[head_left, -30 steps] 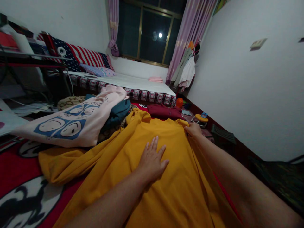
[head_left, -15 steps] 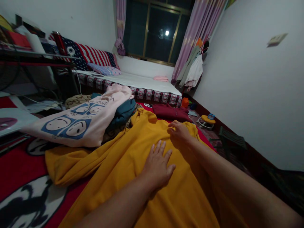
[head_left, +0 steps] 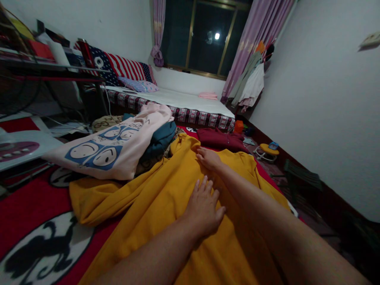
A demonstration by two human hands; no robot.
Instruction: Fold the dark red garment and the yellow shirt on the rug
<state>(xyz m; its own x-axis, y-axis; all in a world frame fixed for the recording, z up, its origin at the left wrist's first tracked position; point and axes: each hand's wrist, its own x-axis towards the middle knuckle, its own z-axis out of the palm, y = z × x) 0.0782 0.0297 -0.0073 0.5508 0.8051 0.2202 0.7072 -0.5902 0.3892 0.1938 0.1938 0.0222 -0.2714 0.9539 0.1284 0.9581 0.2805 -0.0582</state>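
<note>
A large mustard-yellow garment lies spread over a red patterned blanket. My left hand rests flat on the middle of it, fingers apart, holding nothing. My right hand reaches farther out, over the garment's upper part near its far edge, fingers lying on the cloth; whether it pinches the fabric cannot be told. Both forearms stretch in from the bottom of the view.
A pile of clothes sits at the left: a pink shirt with blue smiley faces over a teal garment. A dark red garment lies beyond. A bed, a desk, a yellow stool and the right wall surround the spot.
My right hand has slid leftward from the garment's far right edge to its upper middle. The left hand has stayed pressed on the cloth. The view has shifted slightly.
</note>
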